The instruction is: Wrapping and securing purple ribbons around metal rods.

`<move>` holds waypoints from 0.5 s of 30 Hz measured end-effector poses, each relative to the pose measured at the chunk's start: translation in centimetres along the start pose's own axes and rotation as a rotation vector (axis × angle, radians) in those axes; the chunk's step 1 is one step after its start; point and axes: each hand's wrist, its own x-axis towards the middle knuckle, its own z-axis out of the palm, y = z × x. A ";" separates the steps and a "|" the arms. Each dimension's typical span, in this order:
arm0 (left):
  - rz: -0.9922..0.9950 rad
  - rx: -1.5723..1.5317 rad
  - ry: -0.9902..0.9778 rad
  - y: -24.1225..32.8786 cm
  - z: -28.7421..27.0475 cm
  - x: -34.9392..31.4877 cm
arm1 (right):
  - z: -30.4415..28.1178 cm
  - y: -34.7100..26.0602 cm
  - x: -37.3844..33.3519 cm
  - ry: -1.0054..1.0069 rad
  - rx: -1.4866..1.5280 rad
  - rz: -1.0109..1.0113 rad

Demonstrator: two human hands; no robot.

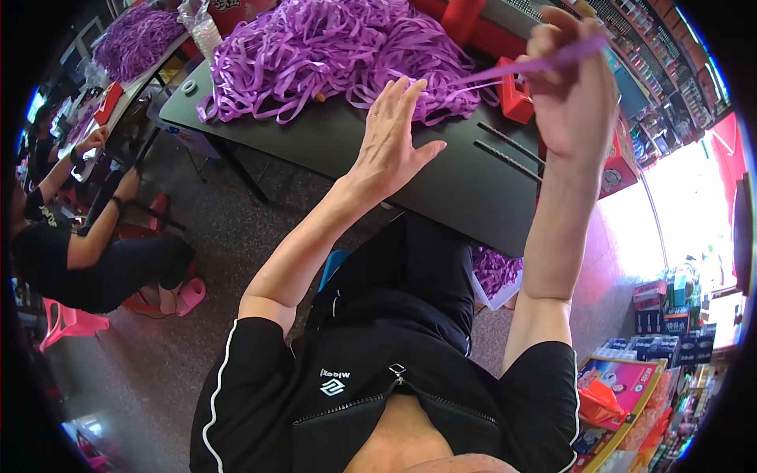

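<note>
A big tangled heap of purple ribbons [315,59] covers the far part of the dark table [441,189]. My left hand [389,146] is at the near edge of the heap, fingers stretched and thumb apart, over or touching the ribbons. Raised at the right, my right hand [572,98] has its fingers curled around a purple ribbon [489,77], which runs taut back to the heap. The ribbon's end by those fingers is blurred. Between my hands, a red object [514,93] stands at the table's right side. Two thin dark rods [509,150] lie nearer me.
A white box with more purple ribbons [495,276] sits below the table. At the left another person [87,244] sits by a second table with its own ribbon heap [138,39]. A ring-shaped roll [189,87] lies on my table's left corner. Stocked shelves [654,63] line the right.
</note>
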 end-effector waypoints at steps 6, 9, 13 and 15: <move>0.073 0.031 -0.102 -2.2 1.6 1.4 | -3.6 -4.2 -3.3 -0.057 0.129 -0.159; 0.046 -0.061 -0.198 -2.2 0.4 1.9 | -5.9 -4.6 -3.9 0.033 0.082 -0.184; -0.199 -0.457 -0.240 -2.9 -1.1 2.2 | -8.7 -5.0 -4.5 0.203 -0.002 -0.237; -0.358 -0.739 -0.266 -3.8 -2.0 3.1 | -9.1 -4.8 -4.8 0.370 -0.228 -0.197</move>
